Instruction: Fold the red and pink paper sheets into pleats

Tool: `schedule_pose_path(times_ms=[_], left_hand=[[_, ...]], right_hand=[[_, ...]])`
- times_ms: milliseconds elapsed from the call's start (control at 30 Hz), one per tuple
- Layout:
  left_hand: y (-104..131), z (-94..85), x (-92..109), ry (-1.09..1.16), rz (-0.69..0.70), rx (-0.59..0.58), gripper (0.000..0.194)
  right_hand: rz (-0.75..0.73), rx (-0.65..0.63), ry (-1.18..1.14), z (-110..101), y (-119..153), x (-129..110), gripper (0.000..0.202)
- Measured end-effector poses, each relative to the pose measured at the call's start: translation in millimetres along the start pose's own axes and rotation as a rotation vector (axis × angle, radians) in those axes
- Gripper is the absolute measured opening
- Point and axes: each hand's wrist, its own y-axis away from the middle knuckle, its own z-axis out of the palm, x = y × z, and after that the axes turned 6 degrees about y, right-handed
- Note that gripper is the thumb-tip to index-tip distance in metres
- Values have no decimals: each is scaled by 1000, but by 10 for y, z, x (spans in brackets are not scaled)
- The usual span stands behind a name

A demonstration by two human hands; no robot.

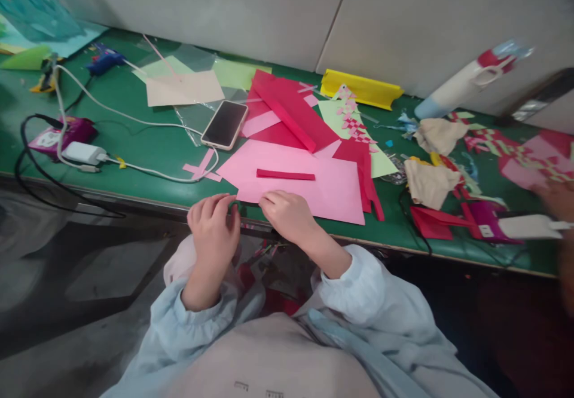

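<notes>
My left hand [214, 230] is at the table's front edge by the near left corner of a pink paper sheet [336, 186]. Its fingers are curled, with thumb and forefinger brought close together; whatever may be between them is too small to make out. My right hand [287, 214] lies over the sheet's near edge, fingertips pinched, and what they grip, if anything, is hidden. A narrow folded red paper strip [286, 174] rests on the pink sheet just beyond both hands. Behind it are red paper sheets [291, 132] with a long folded red strip [287, 117] on top.
A phone [225, 124], a white cable [156, 174] and crossed pink strips [201, 166] lie left. Farther left are a purple power socket [63, 137] and blue glue gun [105, 58]. Rightward are a checkered woven paper chain [352, 117], beige cloths [433, 181], a bottle [457, 87] and another person's hand [556, 198].
</notes>
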Motion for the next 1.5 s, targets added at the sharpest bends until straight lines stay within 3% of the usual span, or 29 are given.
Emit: schedule_pose_path(times_ms=[100, 367, 567, 900, 1067, 1500], left_hand=[[146, -116, 11, 37, 62, 21, 20], [485, -114, 42, 66, 209, -171, 50], [471, -76, 94, -90, 170, -294, 52], [478, 0, 141, -135, 96, -369, 59], [446, 5, 177, -139, 66, -397, 58], [420, 34, 231, -141, 29, -397, 60]], right_hand=[[-21, 17, -22, -14, 88, -28, 26], [38, 39, -227, 13, 48, 3, 25], [117, -3, -374, 31, -55, 79, 18], [196, -67, -388, -23, -166, 94, 28], [211, -151, -364, -83, -242, 121, 34], [244, -307, -337, -143, -349, 151, 25]])
